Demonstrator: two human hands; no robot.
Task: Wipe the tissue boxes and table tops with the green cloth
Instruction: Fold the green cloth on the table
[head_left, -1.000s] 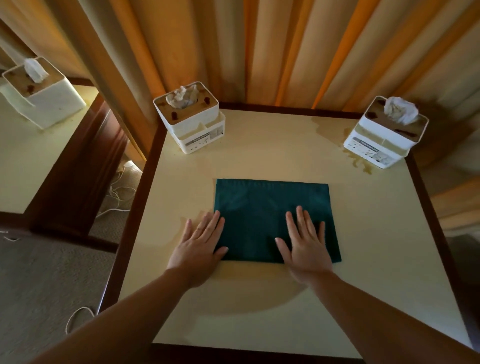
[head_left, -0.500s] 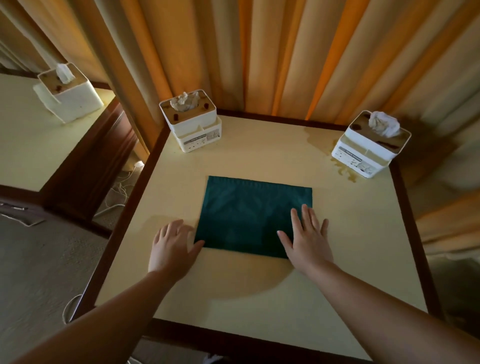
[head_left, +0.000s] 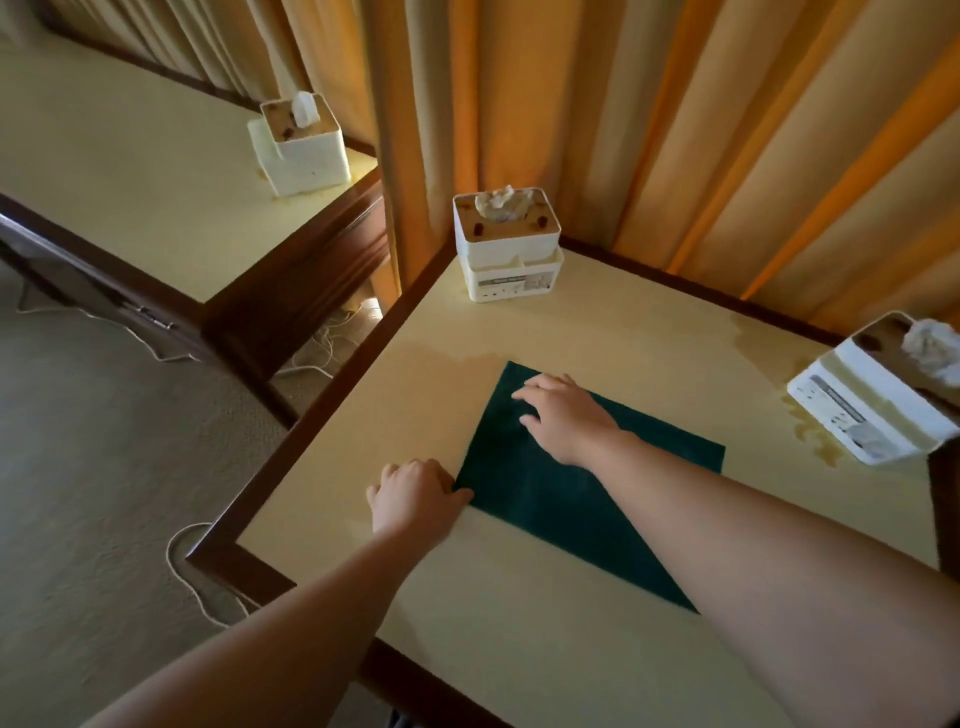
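Observation:
A dark green cloth (head_left: 540, 504) lies flat on the cream table top (head_left: 519, 654). My right hand (head_left: 566, 415) rests on the cloth's far left part, fingers bent with the tips pressing down. My left hand (head_left: 415, 493) sits on the bare table beside the cloth's near left corner, fingers loosely curled and the thumb touching that corner. One white tissue box (head_left: 506, 260) stands at the table's far left corner. Another tissue box (head_left: 862, 410) stands at the right edge, partly cut off by the frame.
A second cream table (head_left: 130, 171) at the left carries a third white tissue box (head_left: 306, 150). Yellowish wet stains (head_left: 815, 441) lie by the right box. Orange curtains (head_left: 675, 130) hang behind both tables. White cables (head_left: 182, 561) trail on the carpet between them.
My right hand has slid from the cloth's near right corner to its far left part. My left hand stays beside the near left corner. The view has swung left.

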